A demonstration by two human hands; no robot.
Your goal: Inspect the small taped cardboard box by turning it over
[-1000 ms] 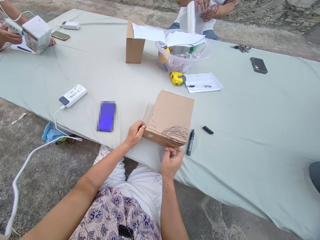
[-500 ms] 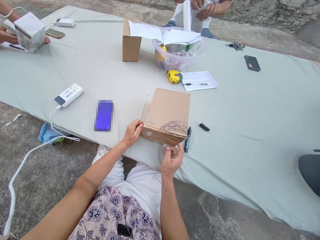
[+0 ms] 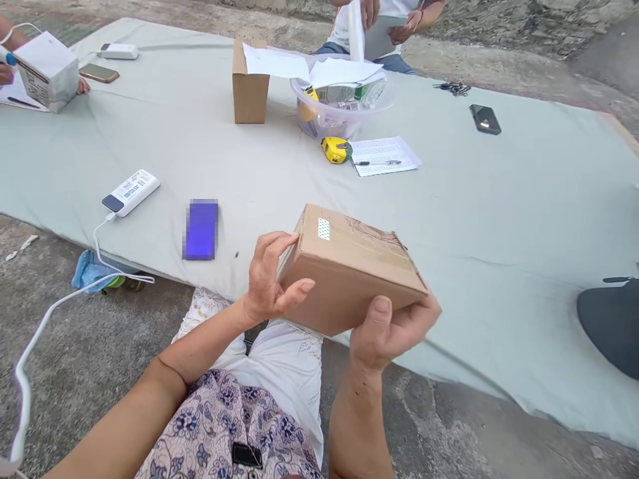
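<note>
We see soft, even daylight with no glare and only faint shadows under the cardboard box and along the near edge of the pale cloth, focus crisp throughout, one blue rectangle pixelated, and the edges bowed by the wide lens.

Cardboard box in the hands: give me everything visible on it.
The cardboard box is plain brown, flat, rectangular and closed. It is tilted in the air above the cloth's near edge. A small white label sits on its upper face near the left corner, with dark pen scribbles further right. The left hand grips its left end; the right hand supports it from below, thumb on the near face.
</note>
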